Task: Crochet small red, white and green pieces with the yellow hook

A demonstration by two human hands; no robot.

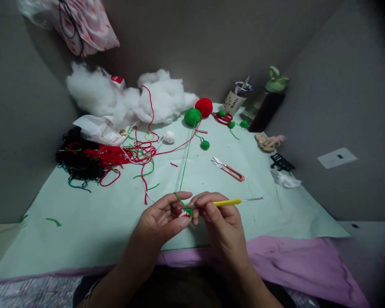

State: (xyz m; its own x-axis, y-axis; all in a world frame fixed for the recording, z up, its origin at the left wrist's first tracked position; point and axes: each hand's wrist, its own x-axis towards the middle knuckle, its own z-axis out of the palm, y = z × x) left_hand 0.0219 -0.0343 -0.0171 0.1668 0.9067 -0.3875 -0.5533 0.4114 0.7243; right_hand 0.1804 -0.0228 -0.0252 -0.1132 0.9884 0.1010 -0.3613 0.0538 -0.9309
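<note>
Between my hands is a small crochet piece (185,212) in green, white and red. My left hand (163,218) pinches it between thumb and fingers, and a green strand (185,164) runs over the raised index finger. That strand leads back to a green yarn ball (193,117). In my right hand (220,218) is a crochet hook (227,202) with a yellow handle, gripped like a pen. The hook's left end meets the green edge of the piece; its other metal end points right. Part of the piece is covered by my fingers.
Orange thread snips (228,169) lie beyond my right hand. A red yarn ball (204,107), red-handled scissors (223,118) and a pen cup (235,98) stand farther back. White stuffing (160,100) is heaped at the wall; tangled red yarn (115,155) and black yarn (80,160) lie left.
</note>
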